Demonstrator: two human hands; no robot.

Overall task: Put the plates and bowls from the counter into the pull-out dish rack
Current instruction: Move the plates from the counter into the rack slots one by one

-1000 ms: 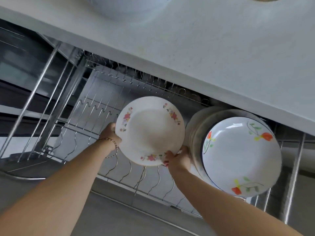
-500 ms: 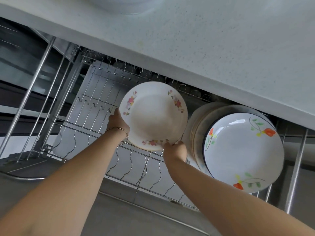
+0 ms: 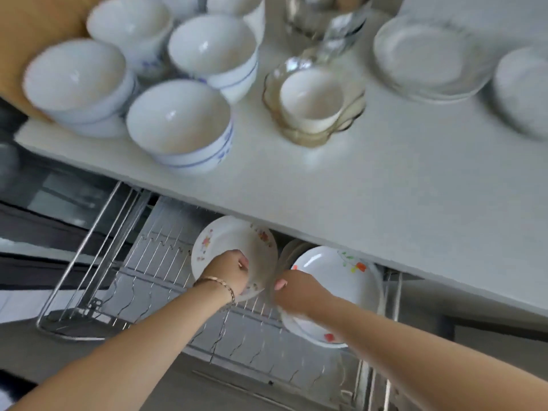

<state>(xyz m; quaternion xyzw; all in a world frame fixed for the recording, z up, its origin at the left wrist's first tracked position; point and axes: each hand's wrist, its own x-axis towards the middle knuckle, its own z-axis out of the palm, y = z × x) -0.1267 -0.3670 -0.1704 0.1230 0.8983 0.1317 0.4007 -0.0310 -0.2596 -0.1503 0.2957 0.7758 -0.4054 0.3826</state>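
Head view: left hand [image 3: 232,272] and right hand [image 3: 293,290] grip the white, pink-flowered plate [image 3: 221,243], upright.

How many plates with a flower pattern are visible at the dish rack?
2. The pink-flowered plate is on the left, held by the left hand. The orange-flowered plate stands to its right. Rims of more plates show behind it; their patterns are hidden.
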